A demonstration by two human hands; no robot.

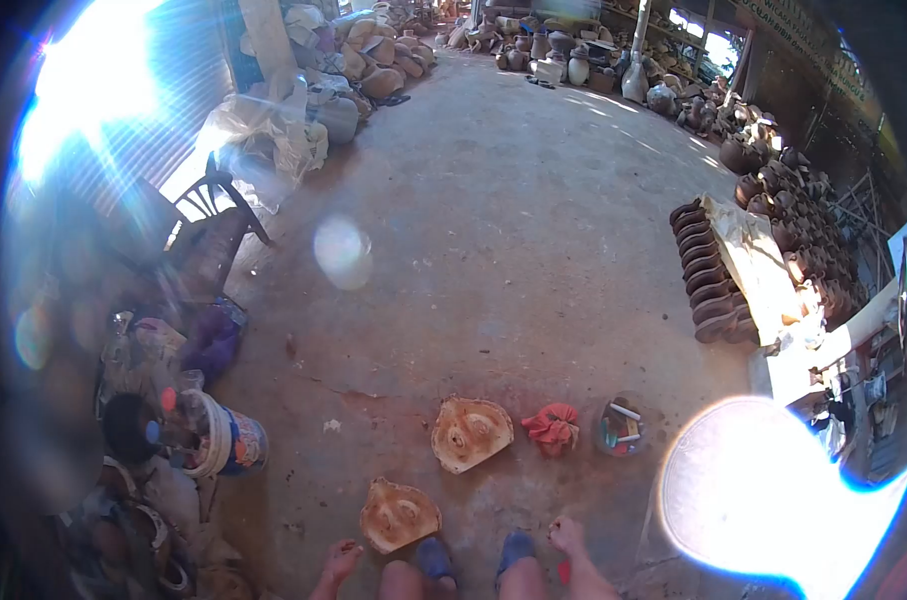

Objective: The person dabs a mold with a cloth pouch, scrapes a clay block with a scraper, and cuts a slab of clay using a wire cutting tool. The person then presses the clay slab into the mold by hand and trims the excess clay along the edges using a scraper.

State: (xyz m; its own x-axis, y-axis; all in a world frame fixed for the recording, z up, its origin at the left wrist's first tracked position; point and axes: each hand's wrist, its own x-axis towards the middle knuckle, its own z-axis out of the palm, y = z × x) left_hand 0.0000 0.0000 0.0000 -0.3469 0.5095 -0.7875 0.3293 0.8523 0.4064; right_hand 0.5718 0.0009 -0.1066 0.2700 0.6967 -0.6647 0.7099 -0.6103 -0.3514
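My left hand is at the lower edge, left of my knees, with its fingers curled; a small dark brown bit shows at the fingertips. It is nearest to a tan mould half with hollows in its face, lying on the floor in front of my feet. To the right of my knees, my right hand is closed, and what it may hold is hidden. Farther forward lies a second mould half. Beside that are a crumpled red cloth and a clear round tub with small tools inside.
At left stands a white bucket among bags and clutter, with a dark chair behind. A row of curved brown clay pieces is at right. Pots are piled along the back. Strong sun glare covers the upper left and lower right.
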